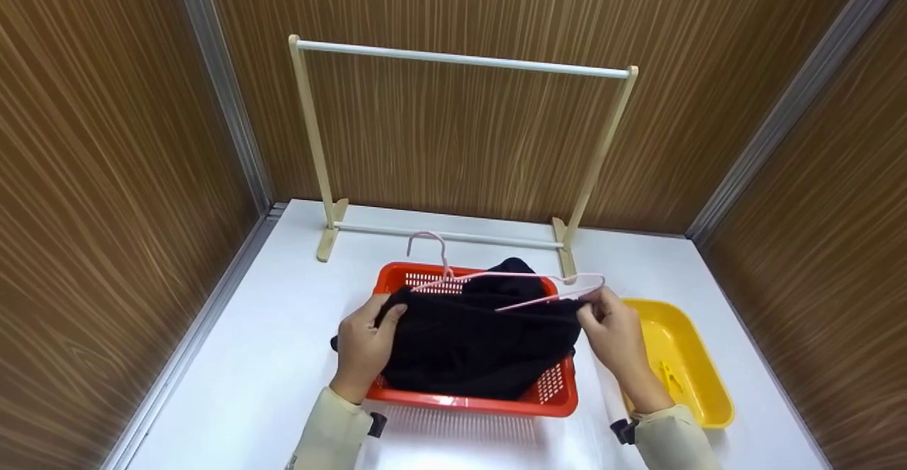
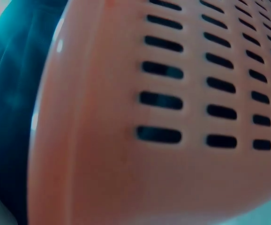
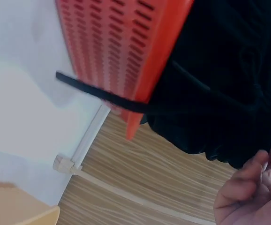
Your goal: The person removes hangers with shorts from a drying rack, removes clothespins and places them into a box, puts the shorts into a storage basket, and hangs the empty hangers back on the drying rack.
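Observation:
A piece of black clothing [image 1: 475, 349] is stretched between both hands above a red slotted basket [image 1: 453, 404]. My left hand [image 1: 365, 342] pinches its upper left edge, thumb in front. At its upper right edge my right hand [image 1: 616, 332] pinches the cloth, close to one end of a pink hanger [image 1: 528, 273]. The hanger's left arm goes down behind the cloth edge, and its hook points up and left. In the right wrist view, the right fingers [image 3: 248, 185] grip the cloth's edge. The left wrist view is mostly filled by the basket's wall [image 2: 102, 117].
Behind the basket stands a wooden rack with a white top bar [image 1: 460, 59]. To the right, a yellow tray [image 1: 708, 378] holds a small yellow item, perhaps a clip [image 1: 669, 376]. More black cloth [image 1: 506, 278] lies at the basket's back. Wood-patterned walls surround the white table [image 1: 234, 371].

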A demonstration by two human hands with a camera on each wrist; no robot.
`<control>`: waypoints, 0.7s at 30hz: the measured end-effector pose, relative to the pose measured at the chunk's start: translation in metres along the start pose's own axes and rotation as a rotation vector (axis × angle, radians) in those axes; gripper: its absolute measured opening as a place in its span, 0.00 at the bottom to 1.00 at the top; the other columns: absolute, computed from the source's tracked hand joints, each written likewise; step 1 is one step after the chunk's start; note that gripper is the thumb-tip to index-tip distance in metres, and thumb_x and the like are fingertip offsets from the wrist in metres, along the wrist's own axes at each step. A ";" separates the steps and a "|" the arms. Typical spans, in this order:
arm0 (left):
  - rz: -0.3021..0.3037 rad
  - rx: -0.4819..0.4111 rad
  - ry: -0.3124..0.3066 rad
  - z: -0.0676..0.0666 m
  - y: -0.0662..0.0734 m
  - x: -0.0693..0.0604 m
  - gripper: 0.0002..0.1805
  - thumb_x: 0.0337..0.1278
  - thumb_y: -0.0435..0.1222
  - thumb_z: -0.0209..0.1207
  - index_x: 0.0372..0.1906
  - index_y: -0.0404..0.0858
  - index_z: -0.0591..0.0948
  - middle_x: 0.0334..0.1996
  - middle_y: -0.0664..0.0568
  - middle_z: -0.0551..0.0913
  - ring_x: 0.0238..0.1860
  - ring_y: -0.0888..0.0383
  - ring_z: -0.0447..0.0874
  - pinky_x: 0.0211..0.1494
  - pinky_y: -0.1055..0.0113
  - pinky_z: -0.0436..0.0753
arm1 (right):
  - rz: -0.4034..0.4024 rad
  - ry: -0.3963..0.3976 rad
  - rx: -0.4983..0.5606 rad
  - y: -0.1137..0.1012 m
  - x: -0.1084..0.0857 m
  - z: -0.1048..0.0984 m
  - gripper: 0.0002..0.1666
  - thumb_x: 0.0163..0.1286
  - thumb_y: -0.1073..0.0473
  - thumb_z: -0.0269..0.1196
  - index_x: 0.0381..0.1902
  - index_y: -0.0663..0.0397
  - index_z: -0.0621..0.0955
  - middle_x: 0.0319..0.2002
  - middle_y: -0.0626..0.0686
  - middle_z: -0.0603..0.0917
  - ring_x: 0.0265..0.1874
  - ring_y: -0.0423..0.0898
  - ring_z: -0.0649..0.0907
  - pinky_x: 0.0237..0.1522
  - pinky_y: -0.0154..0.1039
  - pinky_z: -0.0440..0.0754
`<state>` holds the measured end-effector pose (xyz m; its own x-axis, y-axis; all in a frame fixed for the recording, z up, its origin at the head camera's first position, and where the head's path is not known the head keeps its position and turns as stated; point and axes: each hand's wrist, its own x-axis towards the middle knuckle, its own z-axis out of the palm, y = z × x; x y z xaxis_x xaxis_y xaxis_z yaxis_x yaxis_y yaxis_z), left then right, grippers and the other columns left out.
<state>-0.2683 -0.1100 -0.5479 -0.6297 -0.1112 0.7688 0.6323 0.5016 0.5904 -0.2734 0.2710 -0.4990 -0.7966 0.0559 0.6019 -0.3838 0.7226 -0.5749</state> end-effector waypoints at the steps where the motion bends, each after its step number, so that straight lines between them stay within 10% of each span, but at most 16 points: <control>1: -0.006 -0.002 -0.001 0.000 0.000 0.000 0.05 0.62 0.35 0.71 0.38 0.42 0.85 0.32 0.56 0.87 0.30 0.63 0.82 0.36 0.63 0.83 | -0.007 0.000 0.015 -0.001 -0.001 0.001 0.08 0.60 0.73 0.63 0.32 0.56 0.82 0.19 0.43 0.71 0.18 0.36 0.67 0.23 0.29 0.63; 10: -0.056 -0.015 -0.004 -0.001 -0.001 0.003 0.05 0.64 0.35 0.69 0.40 0.41 0.84 0.35 0.56 0.88 0.32 0.62 0.82 0.38 0.62 0.83 | -0.026 -0.072 0.107 -0.003 -0.018 0.020 0.10 0.61 0.74 0.65 0.34 0.53 0.83 0.18 0.39 0.73 0.16 0.34 0.69 0.21 0.28 0.66; 21: -0.165 0.083 -0.044 -0.008 -0.002 0.004 0.13 0.66 0.41 0.68 0.50 0.40 0.82 0.34 0.53 0.87 0.29 0.59 0.81 0.34 0.59 0.81 | -0.197 -0.484 0.107 0.005 -0.036 0.035 0.21 0.68 0.67 0.68 0.58 0.55 0.81 0.36 0.39 0.81 0.30 0.35 0.77 0.34 0.34 0.80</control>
<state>-0.2681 -0.1182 -0.5437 -0.7422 -0.1606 0.6507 0.4807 0.5489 0.6838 -0.2627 0.2483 -0.5428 -0.8190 -0.4166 0.3945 -0.5736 0.6111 -0.5454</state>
